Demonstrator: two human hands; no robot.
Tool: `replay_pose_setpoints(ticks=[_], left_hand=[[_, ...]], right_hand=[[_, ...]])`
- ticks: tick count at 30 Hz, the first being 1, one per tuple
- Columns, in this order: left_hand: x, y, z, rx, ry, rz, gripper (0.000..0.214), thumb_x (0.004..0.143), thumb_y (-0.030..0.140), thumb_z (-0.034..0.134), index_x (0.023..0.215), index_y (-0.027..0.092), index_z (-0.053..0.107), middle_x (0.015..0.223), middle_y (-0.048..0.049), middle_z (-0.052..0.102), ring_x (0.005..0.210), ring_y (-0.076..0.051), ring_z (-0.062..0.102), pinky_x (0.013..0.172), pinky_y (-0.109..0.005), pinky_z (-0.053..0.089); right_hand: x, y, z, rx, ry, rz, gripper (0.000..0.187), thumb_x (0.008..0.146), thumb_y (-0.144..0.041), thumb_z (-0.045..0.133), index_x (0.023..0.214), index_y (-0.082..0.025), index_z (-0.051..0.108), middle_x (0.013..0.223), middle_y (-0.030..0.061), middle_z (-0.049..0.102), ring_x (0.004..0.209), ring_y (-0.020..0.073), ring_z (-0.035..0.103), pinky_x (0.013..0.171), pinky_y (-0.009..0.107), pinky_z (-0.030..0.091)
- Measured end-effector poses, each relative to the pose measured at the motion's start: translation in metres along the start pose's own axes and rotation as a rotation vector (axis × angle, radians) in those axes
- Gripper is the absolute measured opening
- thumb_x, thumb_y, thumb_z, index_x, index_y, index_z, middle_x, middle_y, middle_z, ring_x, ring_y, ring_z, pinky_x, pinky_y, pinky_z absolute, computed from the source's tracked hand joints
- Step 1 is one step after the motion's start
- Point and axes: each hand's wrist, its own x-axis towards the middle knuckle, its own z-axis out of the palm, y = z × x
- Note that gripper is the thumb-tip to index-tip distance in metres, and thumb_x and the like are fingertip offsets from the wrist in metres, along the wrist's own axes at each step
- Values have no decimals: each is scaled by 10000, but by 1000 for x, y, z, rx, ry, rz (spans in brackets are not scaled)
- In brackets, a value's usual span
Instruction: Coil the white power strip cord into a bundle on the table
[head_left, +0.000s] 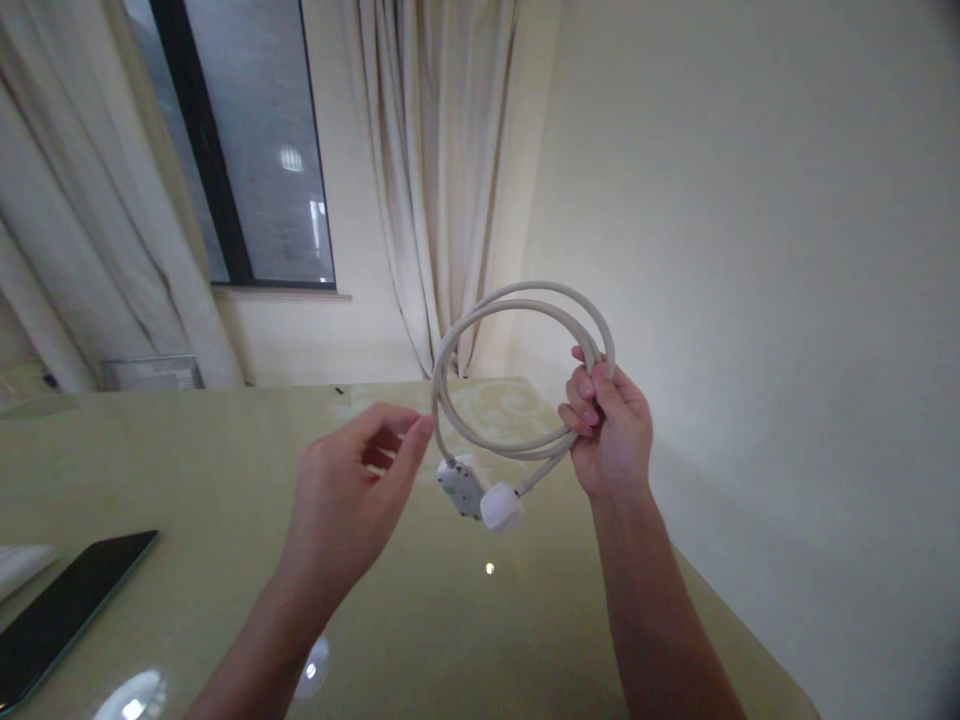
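A white extension cord (517, 288) hangs coiled in loops above the table. My right hand (615, 425) is closed around the bundled loops on the right side of the coil. On the left side, my left hand (360, 480) pinches at the cable between thumb and fingertips; the exact contact is partly hidden behind the thumb. Below the loops dangle the cord's socket block (461, 487), with a grey face, and its rounded white plug (501, 507). The two ends hang side by side, seemingly touching.
A glossy pale green table (450, 640) spreads beneath my hands, reflecting lights. A dark flat tablet-like device (75, 610) lies at the left, beside a white object (22, 566). A plain wall (750, 300) borders the right; curtains (442, 150) and a window (259, 140) stand behind.
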Motion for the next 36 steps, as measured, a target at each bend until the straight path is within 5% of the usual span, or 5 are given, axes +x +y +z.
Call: replay_pose_setpoints(ticks=[5,9,17,25,36], left_hand=[[31,-22,-13,-19,-88,59,604,696,-61,807,1226,210,704,1232,-87,736,1179,-231,686,924,-242,535],[44,-44,-20,8,-302,-149,252,895,200,740,1136,130,757,1138,-168,778,1065,-279,743,978,-337,538],[31,-47,-10,-134,-294,-135,459,947,542,651,1224,178,692,1014,-107,773,1047,-269,730,959,-392,555],[34,-46,8,-514,-4,-93,494,899,636,650,739,201,477,543,109,312,475,-66,405,649,-206,538],[32,-83,13,258,426,-16,422,868,597,706,944,184,748,965,-52,698,969,-212,629,827,-275,479]], right_hand=[[-4,-5,4,39,-49,47,176,899,-363,722,977,-206,732,728,-43,345,524,84,185,368,173,243],[-3,-5,3,76,-65,62,160,898,-344,735,973,-203,726,727,-47,344,523,74,178,369,152,236],[-2,18,11,174,-8,165,313,958,-490,642,1010,-194,732,672,-63,369,476,62,186,357,162,235],[-12,53,25,226,-11,331,329,880,-454,734,1033,-164,712,588,-104,384,434,48,249,378,159,330],[-22,64,34,258,167,77,514,791,-423,834,655,-225,380,491,-142,227,404,42,109,317,168,150]])
